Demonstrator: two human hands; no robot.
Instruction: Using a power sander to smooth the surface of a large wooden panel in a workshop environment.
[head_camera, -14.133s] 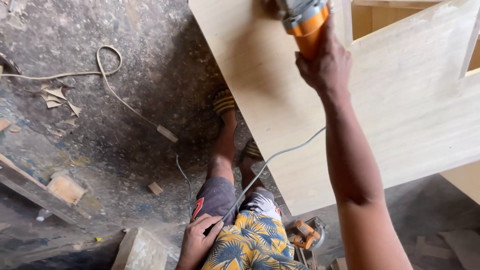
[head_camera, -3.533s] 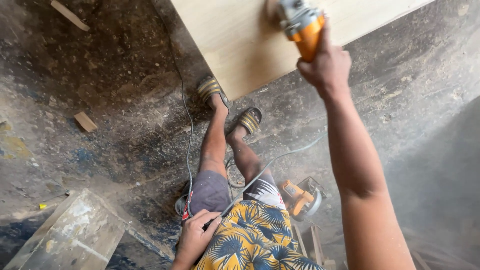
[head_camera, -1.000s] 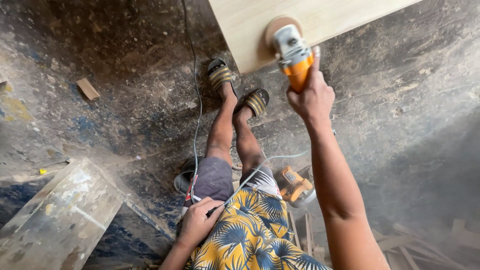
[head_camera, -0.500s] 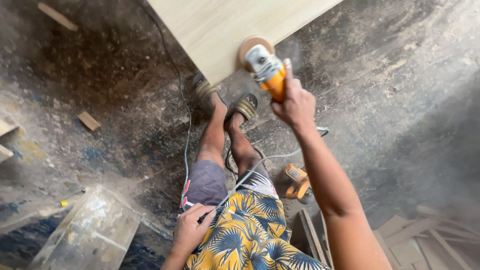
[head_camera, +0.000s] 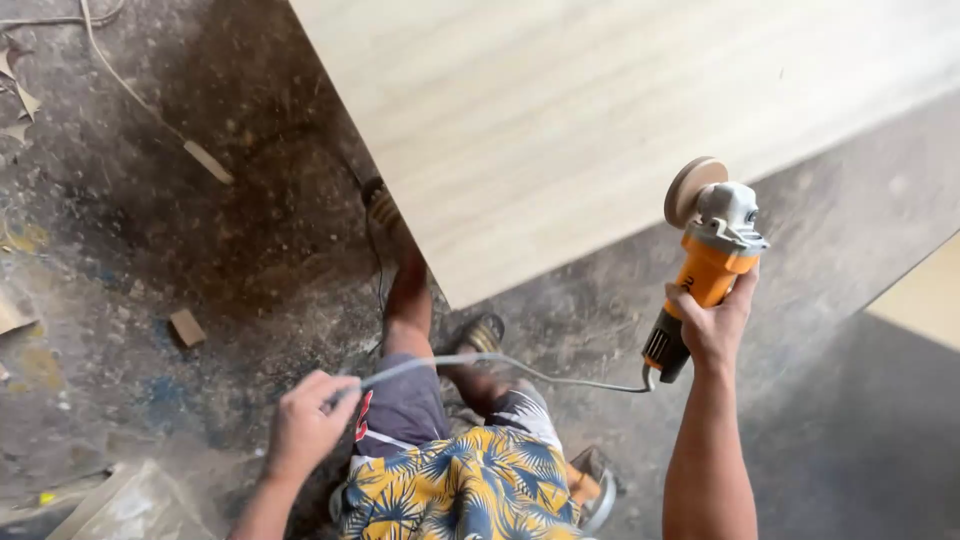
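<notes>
R hand: I see my right hand (head_camera: 712, 325) wrapped round the orange body of the angle grinder (head_camera: 703, 265), held clear of the board w/ the disc end up.
Grinder: sanding disc sits just beside the wooden panel's (head_camera: 600, 110) lower edge, apparently not touching (edge-on view, hard to tell).
L hand: left hand (head_camera: 305, 420) closed on the grey power cord (head_camera: 500, 365), lifted over my lap.
Cord: runs from L hand across to the grinder's tail.
Floor: dusty concrete (head_camera: 150, 260), small wood block (head_camera: 186, 327) lying well left.
</notes>
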